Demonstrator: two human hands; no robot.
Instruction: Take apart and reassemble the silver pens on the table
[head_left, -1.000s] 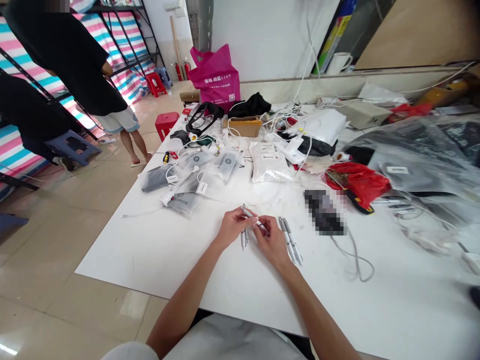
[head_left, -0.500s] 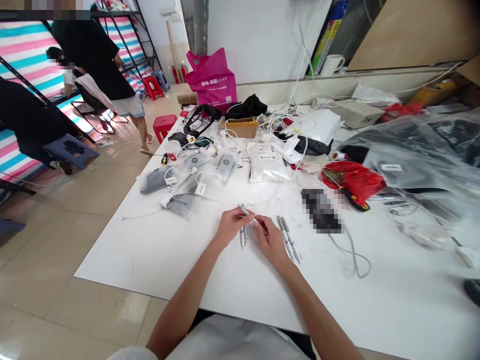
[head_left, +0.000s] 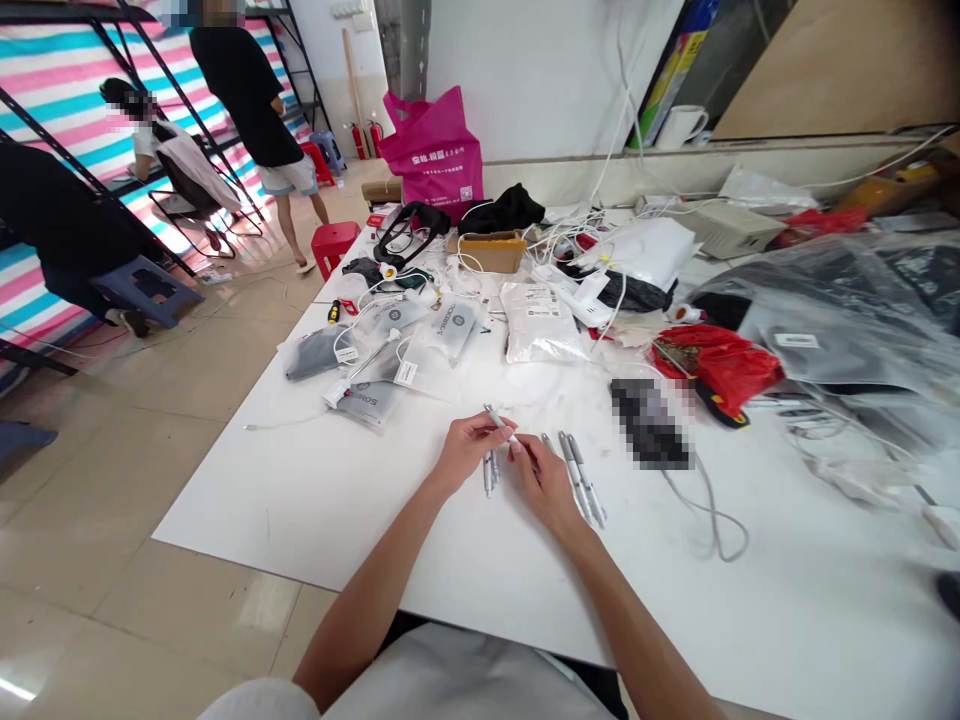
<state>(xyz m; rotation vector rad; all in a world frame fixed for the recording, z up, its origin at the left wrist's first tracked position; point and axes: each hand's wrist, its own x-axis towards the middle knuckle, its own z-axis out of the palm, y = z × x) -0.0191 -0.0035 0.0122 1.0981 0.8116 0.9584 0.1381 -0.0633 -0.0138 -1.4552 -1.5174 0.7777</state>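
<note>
Slim silver-and-white pen [head_left: 500, 425] held up just above the white table top [head_left: 262, 500], slanting across the small gap between the two hands! Left hand [head_left: 466, 452] has it, fingers [head_left: 484, 430] curled almost closed around the barrel, and right hand [head_left: 544, 487] comes in to meet it, fingertips [head_left: 517, 450] pinched close on the lower end. Directly below, touching the table, a small bunch of silver pens [head_left: 489, 474] lies just under the left hand. On the other side, just beside the right hand, a second group of silver-and-white pens [head_left: 581, 480] lies fanned out. Further right, a pixelated dark object [head_left: 649, 425] is too blurred to call, with a grey cable [head_left: 705, 515] curling away from it. Up the table, clear plastic bags holding grey items [head_left: 367, 403] sit near a white sealed pouch [head_left: 540, 325] and a crumpled red plastic bag [head_left: 712, 365]. Beyond them stands a magenta tote bag [head_left: 433, 145]. Over on the left, one co-worker in black [head_left: 244, 75] stands by a red stool [head_left: 334, 245], and another [head_left: 64, 225] sits on a blue stool [head_left: 150, 285].
</note>
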